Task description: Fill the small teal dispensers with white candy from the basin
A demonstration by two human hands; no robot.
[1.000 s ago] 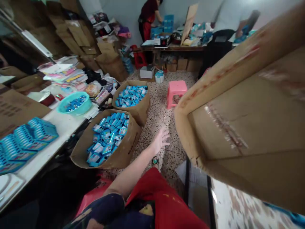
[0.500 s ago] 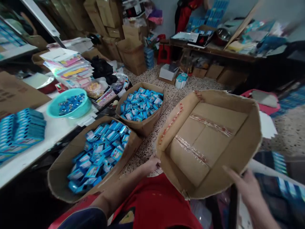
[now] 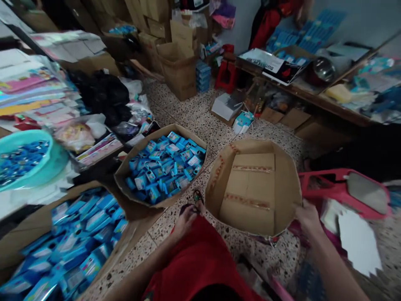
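A shallow cardboard box with bare inner walls and strips of tape on its bottom sits low over the floor ahead of me. My right hand grips its right rim. My left hand is apart from the box, by the red cloth over my leg. Its fingers look curled, and what they may hold is hidden. To the left stands a carton full of small blue plastic pieces with printed labels. A second carton of the same blue pieces is nearer, at lower left.
A turquoise basin of small blue and metallic parts stands on the left table beside stacked printed sheets. A pink stool stands right of the box. Farther back are a tall carton, a red stool and a cluttered bench.
The cardboard box has gone from tilted in both hands to lower and flatter near the floor. My left hand has let go of its rim. The view has moved forward.
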